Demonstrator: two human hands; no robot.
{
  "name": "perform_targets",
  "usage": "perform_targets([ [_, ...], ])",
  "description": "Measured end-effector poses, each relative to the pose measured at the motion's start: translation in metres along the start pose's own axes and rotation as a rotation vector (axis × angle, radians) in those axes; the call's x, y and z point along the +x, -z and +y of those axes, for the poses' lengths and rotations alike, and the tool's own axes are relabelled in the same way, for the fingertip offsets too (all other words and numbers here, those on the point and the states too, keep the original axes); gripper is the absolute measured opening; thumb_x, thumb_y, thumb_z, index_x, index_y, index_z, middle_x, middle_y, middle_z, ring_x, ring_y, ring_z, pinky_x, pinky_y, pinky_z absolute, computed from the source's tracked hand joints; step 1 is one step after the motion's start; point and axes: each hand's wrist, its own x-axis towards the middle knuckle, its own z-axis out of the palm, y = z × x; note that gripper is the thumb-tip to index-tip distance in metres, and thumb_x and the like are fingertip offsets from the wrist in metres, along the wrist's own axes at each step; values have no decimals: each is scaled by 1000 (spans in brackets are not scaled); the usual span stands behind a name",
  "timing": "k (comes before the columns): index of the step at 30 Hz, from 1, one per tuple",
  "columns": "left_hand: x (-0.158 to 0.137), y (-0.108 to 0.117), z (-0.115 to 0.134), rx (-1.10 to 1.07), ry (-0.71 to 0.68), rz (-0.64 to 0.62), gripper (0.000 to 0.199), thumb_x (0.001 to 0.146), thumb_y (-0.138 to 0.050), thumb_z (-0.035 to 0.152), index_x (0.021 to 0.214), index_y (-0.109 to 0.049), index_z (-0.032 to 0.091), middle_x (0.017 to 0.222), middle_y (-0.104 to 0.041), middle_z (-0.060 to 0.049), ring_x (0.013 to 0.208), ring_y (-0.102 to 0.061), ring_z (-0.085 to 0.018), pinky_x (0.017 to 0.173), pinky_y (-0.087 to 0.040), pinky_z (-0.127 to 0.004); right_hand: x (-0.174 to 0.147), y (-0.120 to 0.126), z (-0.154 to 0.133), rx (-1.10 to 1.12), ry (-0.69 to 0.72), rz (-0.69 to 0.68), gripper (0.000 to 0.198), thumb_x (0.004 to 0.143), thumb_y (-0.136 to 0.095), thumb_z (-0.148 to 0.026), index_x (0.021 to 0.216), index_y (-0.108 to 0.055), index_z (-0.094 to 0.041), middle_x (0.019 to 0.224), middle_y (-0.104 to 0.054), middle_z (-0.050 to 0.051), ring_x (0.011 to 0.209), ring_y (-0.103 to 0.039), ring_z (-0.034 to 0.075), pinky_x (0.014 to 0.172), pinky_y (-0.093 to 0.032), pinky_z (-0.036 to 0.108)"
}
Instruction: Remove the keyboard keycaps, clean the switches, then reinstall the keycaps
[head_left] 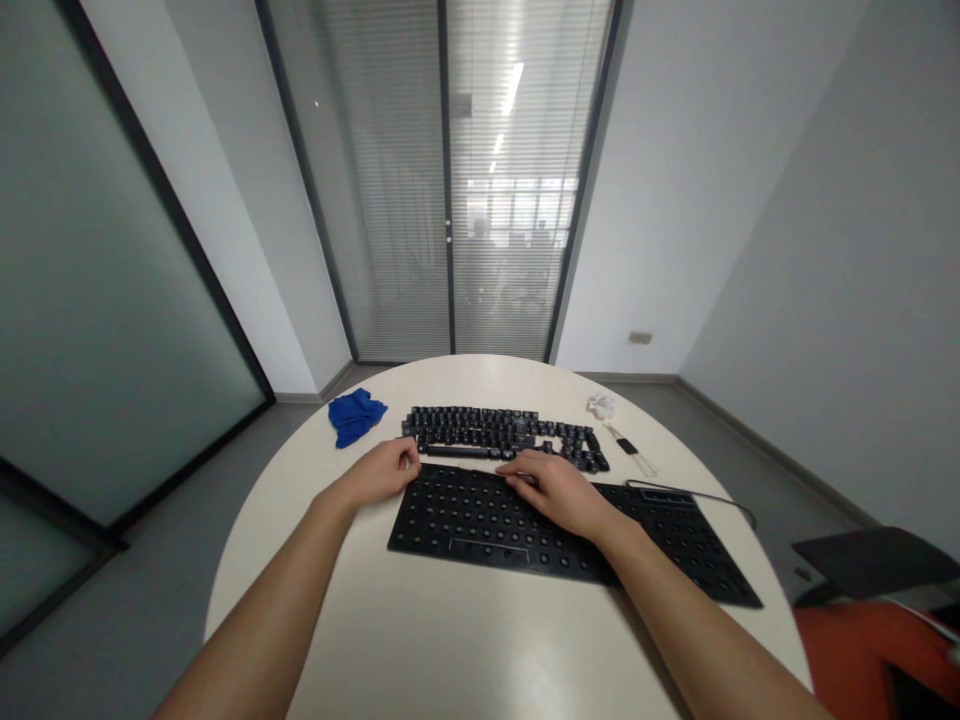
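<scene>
A black keyboard base (480,520) without its keycaps lies on the table before me, its rows of bare switch posts showing. My left hand (386,470) is closed at its far left corner, fingers curled together; whatever they may pinch is too small to make out. Across the far middle edge of the base reaches my right hand (555,490), palm down, fingers bent and drawn close to the thumb. Its fingertips are partly hidden, so I cannot see what they hold. Just beyond both hands, loose black keycaps (469,428) lie in keyboard order, with a long spacebar (457,452) along the near row.
A crumpled blue cloth (356,415) lies at the left of the round white table (360,620). On the right are a crumpled white tissue (601,405), a wire keycap puller (630,447) and the keyboard's cable (697,492). An orange and black chair (877,640) stands at the right.
</scene>
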Motion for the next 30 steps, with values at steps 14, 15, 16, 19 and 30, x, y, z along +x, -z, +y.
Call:
perform_targets([
  [14, 0, 0, 4, 31, -10, 12, 10, 76, -54, 16, 82, -61, 18, 72, -60, 1, 67, -54, -17, 61, -34, -25, -3, -11, -47, 173, 290, -228, 25, 90, -59, -16, 108, -76, -22, 96, -76, 3, 87, -68, 15, 81, -49, 24],
  [15, 0, 0, 5, 32, -10, 11, 10, 76, -54, 16, 82, -61, 19, 72, -60, 1, 67, -54, -17, 60, -34, -25, -3, -11, -46, 164, 284, -224, 25, 89, -60, -16, 107, -77, -22, 96, -76, 3, 87, -68, 15, 81, -49, 24],
  [16, 0, 0, 5, 33, -10, 10, 9, 76, -54, 16, 82, -60, 19, 72, -60, 1, 67, -55, -17, 60, -34, -25, -2, -11, -44, 153, 272, -217, 25, 89, -59, -16, 106, -77, -22, 95, -76, 3, 87, -68, 15, 81, -49, 24],
  [19, 0, 0, 5, 36, -9, 7, 9, 76, -54, 16, 81, -60, 19, 73, -61, 0, 68, -55, -17, 61, -35, -25, -2, -8, -35, 130, 224, -182, 25, 90, -58, -16, 107, -77, -21, 96, -76, 4, 86, -69, 16, 80, -50, 25],
  [30, 0, 0, 4, 38, -3, 8, 11, 75, -54, 16, 82, -62, 19, 74, -61, 0, 68, -55, -18, 62, -35, -26, 0, 5, 4, 15, -1, -32, 24, 91, -58, -21, 106, -76, -24, 101, -77, 4, 91, -70, 20, 83, -52, 31],
])
